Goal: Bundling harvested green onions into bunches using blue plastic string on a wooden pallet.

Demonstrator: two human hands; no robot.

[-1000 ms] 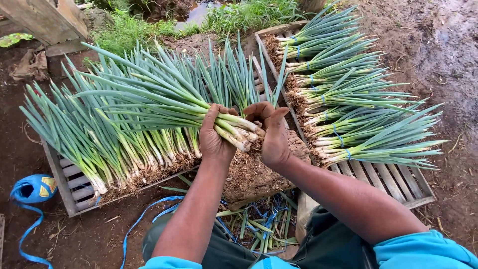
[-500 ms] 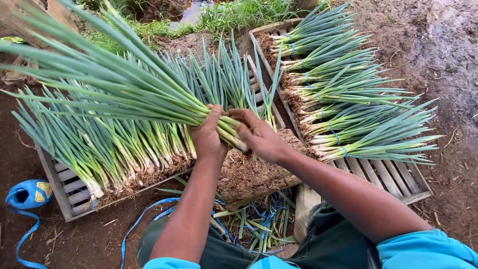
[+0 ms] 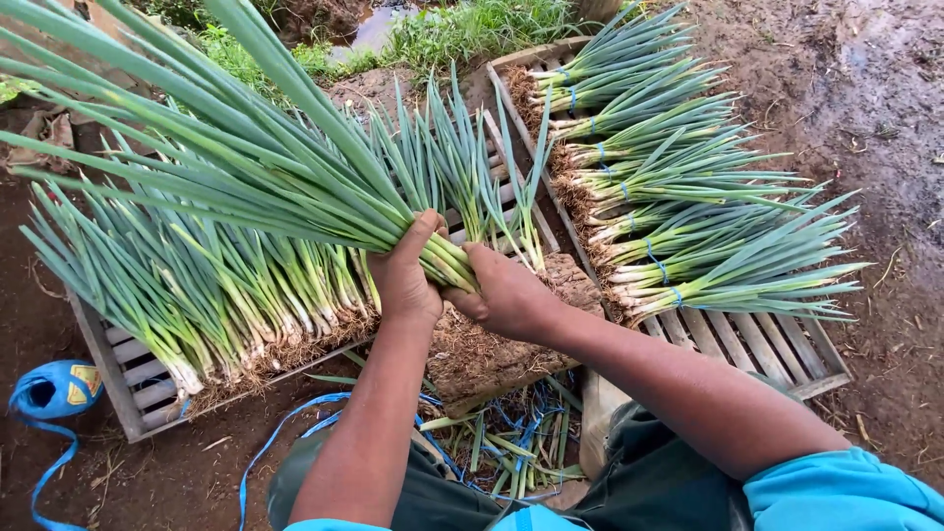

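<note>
I see my left hand (image 3: 405, 280) wrapped around the pale lower stalks of a bunch of green onions (image 3: 246, 167), fingers curled and thumb over the top, clamped firmly on it. My right hand (image 3: 506, 295) sits just beside the left, touching it, gripping the same bunch at its root end, so both hands are closed on the one bundle. The bunch is lifted off the crate and tilted, its long green leaves fanning up and away to the far left, close under the camera.

Below the hands lies a wooden slatted crate (image 3: 128, 379) on the left, filled with loose green onions (image 3: 206, 295) laid side by side, their roots pointing toward me and their leaves toward the far side. A mat of brown roots and soil (image 3: 492, 349) lies on the near right part of this crate, directly under my hands.

To the right stands a second slatted crate (image 3: 777, 349), holding tied bundles of green onions (image 3: 678, 197) stacked in a row, each bound with a blue band, roots to the left and leaves pointing right. Its near slats are bare.

Near me, between my knees, lies a heap of green trimmings (image 3: 501, 447) mixed with blue strapping (image 3: 285, 433). At the near left, on bare dirt, sits a blue roll of strapping (image 3: 54, 388) with its loose tail trailing toward me. Grass (image 3: 472, 25) grows at the far edge, and muddy ground (image 3: 865, 98) runs along the right.
</note>
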